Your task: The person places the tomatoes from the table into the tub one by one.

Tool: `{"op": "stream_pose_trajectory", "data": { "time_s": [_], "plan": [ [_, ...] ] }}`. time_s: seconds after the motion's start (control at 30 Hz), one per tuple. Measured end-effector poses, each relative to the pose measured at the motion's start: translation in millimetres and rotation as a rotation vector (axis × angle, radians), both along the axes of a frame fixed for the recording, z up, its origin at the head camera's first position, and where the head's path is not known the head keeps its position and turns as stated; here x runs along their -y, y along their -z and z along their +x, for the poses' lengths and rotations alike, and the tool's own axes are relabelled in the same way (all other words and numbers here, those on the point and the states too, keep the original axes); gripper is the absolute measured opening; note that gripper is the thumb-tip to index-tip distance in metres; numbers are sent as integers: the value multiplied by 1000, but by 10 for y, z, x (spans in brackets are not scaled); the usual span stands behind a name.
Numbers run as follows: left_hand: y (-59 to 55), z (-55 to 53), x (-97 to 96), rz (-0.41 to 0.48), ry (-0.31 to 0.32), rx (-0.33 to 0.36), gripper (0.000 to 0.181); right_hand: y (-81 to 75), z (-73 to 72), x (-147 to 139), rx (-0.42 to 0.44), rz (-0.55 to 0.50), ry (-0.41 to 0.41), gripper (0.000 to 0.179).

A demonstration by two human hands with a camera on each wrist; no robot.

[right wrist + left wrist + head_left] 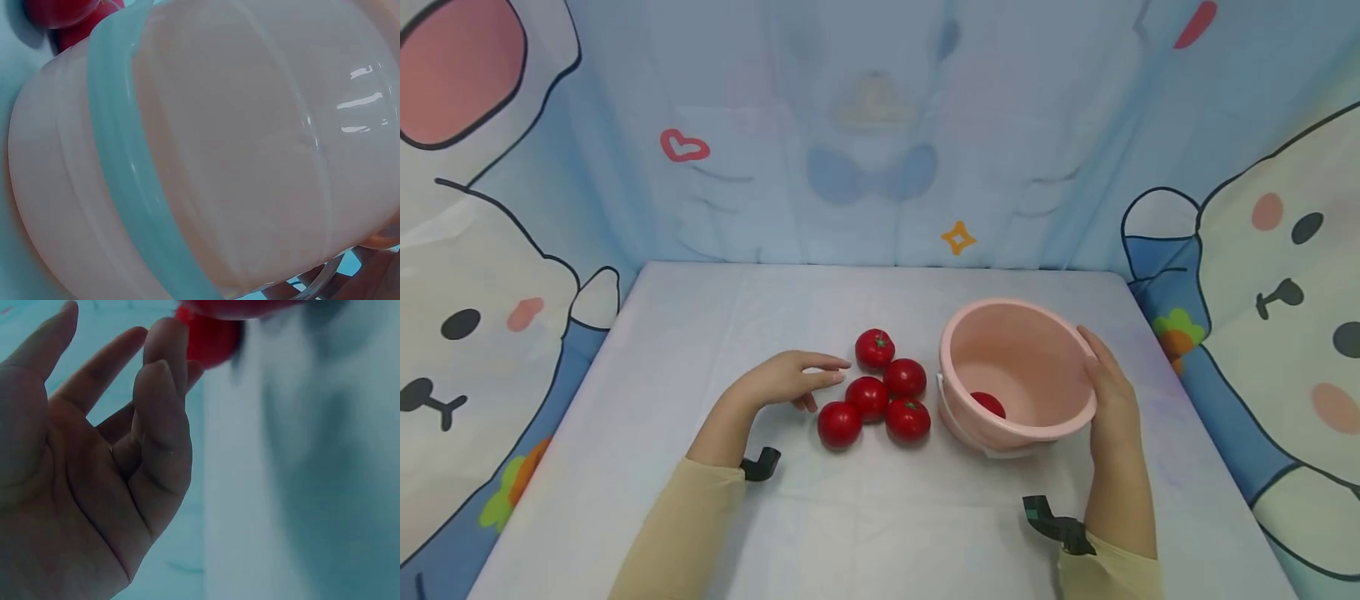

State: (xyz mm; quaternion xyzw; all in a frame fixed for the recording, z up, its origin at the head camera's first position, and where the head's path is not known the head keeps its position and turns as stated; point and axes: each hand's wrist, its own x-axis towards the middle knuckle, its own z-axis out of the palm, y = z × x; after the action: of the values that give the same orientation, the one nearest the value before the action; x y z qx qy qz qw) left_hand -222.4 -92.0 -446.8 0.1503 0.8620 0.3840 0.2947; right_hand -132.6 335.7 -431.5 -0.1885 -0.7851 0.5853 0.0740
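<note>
Several red tomatoes sit in a tight cluster on the table. Just left of them my left hand hovers, fingers loosely extended and nothing held. From the left wrist view, its palm looks bare, with a tomato beyond the fingertips. A pink bucket stands right of the cluster, tilted a little towards me, with one tomato visible inside. My right hand grips the bucket's right rim. In the right wrist view the bucket wall hides most of that hand.
The bucket's pale handle hangs down along its outside. A white cloth covers the table, whose far edge meets a blue cartoon curtain. Black wrist mounts stick out from both sleeves.
</note>
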Motion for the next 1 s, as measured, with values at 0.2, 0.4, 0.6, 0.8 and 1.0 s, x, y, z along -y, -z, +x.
{"op": "stream_pose_trajectory", "data": {
  "time_s": [0.2, 0.4, 0.6, 0.8, 1.0],
  "plan": [
    [255, 172, 107, 84, -52, 65, 48, -11, -8, 3, -10, -6, -1, 51],
    [382, 271, 117, 113, -76, 99, 46, -6, -16, -3, -21, 1, -2, 51],
    [495, 324, 141, 157, -83, 119, 46, -1, -14, -5, -5, -1, 2, 52],
    [535, 349, 141, 196, -74, 123, 50, 0, -2, -9, -4, 3, 10, 50],
    [539, 359, 139, 232, -73, 126, 47, -1, 3, -9, -7, -9, 13, 50]
  ]
}}
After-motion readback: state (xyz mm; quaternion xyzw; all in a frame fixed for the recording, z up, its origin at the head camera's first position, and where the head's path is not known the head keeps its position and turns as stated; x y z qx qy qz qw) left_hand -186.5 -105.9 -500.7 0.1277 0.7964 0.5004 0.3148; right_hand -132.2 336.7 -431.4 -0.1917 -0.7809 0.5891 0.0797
